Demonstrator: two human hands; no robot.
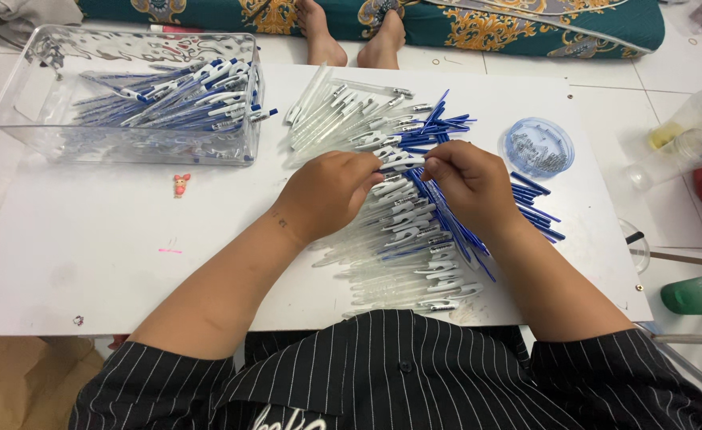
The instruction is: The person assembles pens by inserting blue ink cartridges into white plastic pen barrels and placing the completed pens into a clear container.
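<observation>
White tabletop (pixel 88 263) laid low over a pale tiled floor (pixel 685 72). Beyond the far edge, a teal cushion (pixel 526 24) with gold floral print. Brown cardboard (pixel 25 382) under the near left corner. Even, soft light.

A white board (pixel 88 263) is sitting flat on the tiled floor (pixel 669 72) and carrying pretty much everything here. On its far left corner a clear plastic bin (pixel 17 103) is holding a heap of finished blue-and-white pens (pixel 184 95), with a tiny pink figure (pixel 181 185) lying just in front of it. Across the middle, clear pen barrels (pixel 327 111) are lying in a spread next to a pile of blue refills (pixel 438 127), more barrels (pixel 407 263) are trailing toward the near edge, and a round blue lid of small springs (pixel 536 147) is resting near the right side.
</observation>
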